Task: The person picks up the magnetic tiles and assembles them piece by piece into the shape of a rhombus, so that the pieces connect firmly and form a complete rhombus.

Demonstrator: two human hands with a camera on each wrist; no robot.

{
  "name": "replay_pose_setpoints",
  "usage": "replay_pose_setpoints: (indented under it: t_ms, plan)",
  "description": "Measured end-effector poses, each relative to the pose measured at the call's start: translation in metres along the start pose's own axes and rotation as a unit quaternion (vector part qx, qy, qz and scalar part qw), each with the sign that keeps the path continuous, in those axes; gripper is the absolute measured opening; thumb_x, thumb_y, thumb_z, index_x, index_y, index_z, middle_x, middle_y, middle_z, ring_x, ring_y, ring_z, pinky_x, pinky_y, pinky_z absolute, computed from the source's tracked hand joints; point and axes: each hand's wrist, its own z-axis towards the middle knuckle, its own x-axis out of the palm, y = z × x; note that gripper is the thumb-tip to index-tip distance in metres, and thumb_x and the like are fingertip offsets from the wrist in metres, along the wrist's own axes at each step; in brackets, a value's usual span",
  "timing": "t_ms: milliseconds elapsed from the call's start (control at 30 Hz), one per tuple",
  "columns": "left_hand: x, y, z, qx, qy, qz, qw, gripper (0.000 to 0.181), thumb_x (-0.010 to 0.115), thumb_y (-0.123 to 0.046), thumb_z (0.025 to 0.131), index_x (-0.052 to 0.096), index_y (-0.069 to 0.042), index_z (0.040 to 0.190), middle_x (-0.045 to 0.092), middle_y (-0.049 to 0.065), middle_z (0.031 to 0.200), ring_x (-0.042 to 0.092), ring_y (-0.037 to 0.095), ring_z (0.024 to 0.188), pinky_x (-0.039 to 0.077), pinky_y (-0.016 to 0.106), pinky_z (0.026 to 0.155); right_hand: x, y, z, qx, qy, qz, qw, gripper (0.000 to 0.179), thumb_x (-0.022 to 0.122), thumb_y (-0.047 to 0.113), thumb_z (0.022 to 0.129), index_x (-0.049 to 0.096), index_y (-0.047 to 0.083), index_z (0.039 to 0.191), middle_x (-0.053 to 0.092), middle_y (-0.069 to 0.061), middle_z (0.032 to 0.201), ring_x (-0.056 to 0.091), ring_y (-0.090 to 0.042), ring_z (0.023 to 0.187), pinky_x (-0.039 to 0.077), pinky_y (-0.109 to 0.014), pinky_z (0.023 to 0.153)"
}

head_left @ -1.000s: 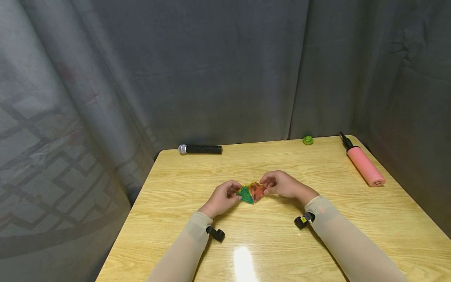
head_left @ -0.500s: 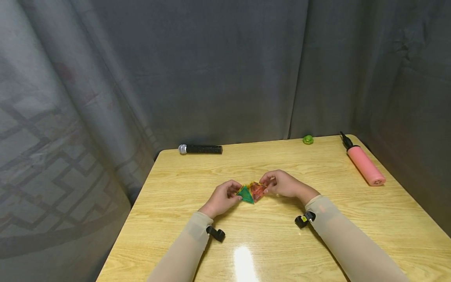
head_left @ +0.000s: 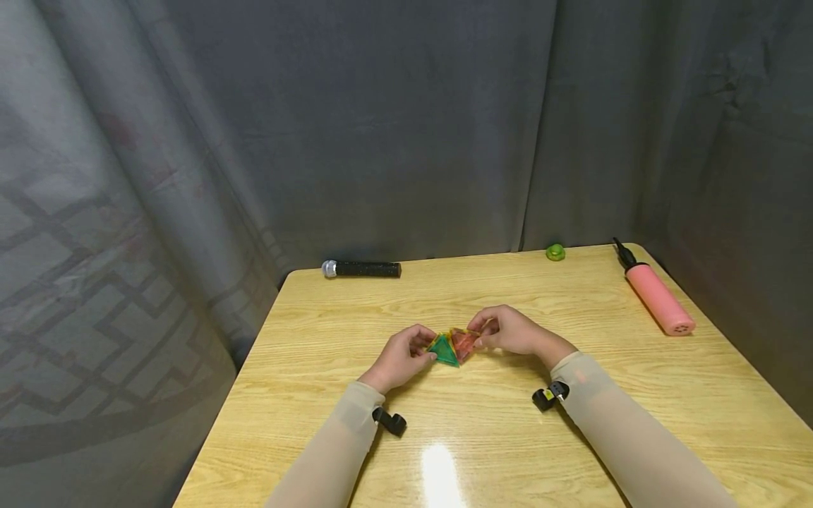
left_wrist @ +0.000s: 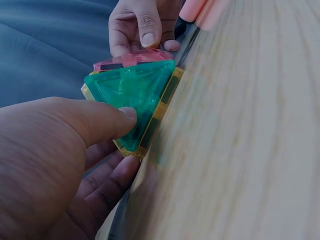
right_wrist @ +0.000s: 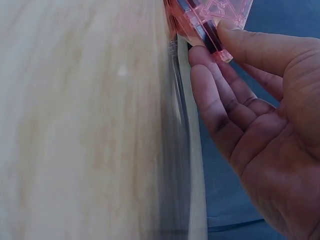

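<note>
My left hand (head_left: 398,356) pinches a green translucent triangular magnetic tile (left_wrist: 131,95), thumb on its face and fingers beneath. A yellow tile (left_wrist: 157,115) shows along the green one's edges, behind it. On the other side, my right hand (head_left: 508,331) pinches a red translucent triangular magnetic tile (head_left: 464,343) between thumb and fingers. In the head view the green and red tiles meet along a slanting edge, with yellow rims at their top. The right wrist view catches the corner of the red tile (right_wrist: 220,30) with its dark magnet strips.
A black microphone (head_left: 362,269) with a silver head lies at the back left of the wooden table (head_left: 305,437). Toward the back right sit a small green object (head_left: 555,252) and a pink hand pump (head_left: 659,299) with a black nozzle. Grey curtains (head_left: 406,127) surround the table.
The red tile and the yellow rim behind it have shifted slightly in angle between the hands. Both hands keep their grip in nearly the same place.
</note>
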Motion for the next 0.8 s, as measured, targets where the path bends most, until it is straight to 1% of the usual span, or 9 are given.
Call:
replay_pose_setpoints:
  t_ms: [200, 267, 400, 533, 667, 800]
  plan:
    - [0.001, -0.001, 0.001, -0.006, -0.006, -0.002, 1.0, 0.03, 0.076, -0.008, 0.097, 0.067, -0.018, 0.125, 0.07, -0.004, 0.113, 0.067, 0.011, 0.095, 0.058, 0.028, 0.084, 0.0, 0.001, 0.0, -0.011, -0.011, 0.0, 0.9999, 0.023, 0.081, 0.009, 0.093, 0.075, 0.011, 0.115, 0.073, -0.005, 0.103, 0.069, -0.023, 0.086, 0.056, -0.031, 0.066]
    - [0.002, -0.002, 0.001, -0.007, -0.008, -0.001, 0.9999, 0.03, 0.076, -0.008, 0.098, 0.068, -0.018, 0.125, 0.071, -0.005, 0.113, 0.067, 0.011, 0.095, 0.058, 0.029, 0.084, 0.0, 0.0, 0.0, -0.012, -0.017, -0.005, 0.9998, 0.022, 0.08, 0.008, 0.094, 0.075, 0.008, 0.116, 0.073, -0.008, 0.104, 0.068, -0.026, 0.087, 0.055, -0.031, 0.066]
    - [0.003, -0.002, 0.003, -0.003, -0.014, 0.002, 0.9999, 0.029, 0.076, -0.009, 0.097, 0.068, -0.018, 0.124, 0.071, -0.005, 0.113, 0.067, 0.01, 0.095, 0.058, 0.028, 0.084, 0.0, 0.001, 0.0, -0.01, -0.024, -0.007, 0.9996, 0.022, 0.08, 0.009, 0.094, 0.075, 0.007, 0.115, 0.074, -0.01, 0.102, 0.069, -0.027, 0.088, 0.055, -0.031, 0.068]
    - [0.005, -0.001, 0.006, 0.001, -0.017, 0.002, 0.9998, 0.029, 0.076, -0.01, 0.098, 0.069, -0.018, 0.124, 0.071, -0.005, 0.113, 0.067, 0.01, 0.095, 0.058, 0.028, 0.085, -0.003, 0.001, 0.0, -0.009, -0.03, -0.014, 0.9994, 0.019, 0.081, 0.012, 0.094, 0.076, 0.012, 0.113, 0.074, -0.006, 0.098, 0.069, -0.024, 0.086, 0.056, -0.033, 0.069]
    - [0.007, -0.001, 0.009, 0.001, -0.019, -0.006, 0.9998, 0.028, 0.076, -0.01, 0.098, 0.068, -0.017, 0.124, 0.071, -0.004, 0.114, 0.067, 0.01, 0.097, 0.058, 0.028, 0.086, -0.005, 0.0, 0.0, -0.01, -0.036, -0.018, 0.9991, 0.019, 0.079, 0.008, 0.095, 0.076, 0.013, 0.113, 0.073, -0.004, 0.098, 0.067, -0.023, 0.085, 0.056, -0.034, 0.069]
    - [0.01, -0.002, 0.011, -0.002, -0.026, -0.01, 0.9996, 0.029, 0.076, -0.009, 0.098, 0.069, -0.016, 0.125, 0.071, -0.004, 0.115, 0.067, 0.01, 0.099, 0.058, 0.028, 0.086, -0.006, -0.003, 0.0, -0.009, -0.047, -0.016, 0.9987, 0.02, 0.077, 0.004, 0.095, 0.076, 0.012, 0.113, 0.073, -0.004, 0.098, 0.067, -0.024, 0.085, 0.055, -0.033, 0.067]
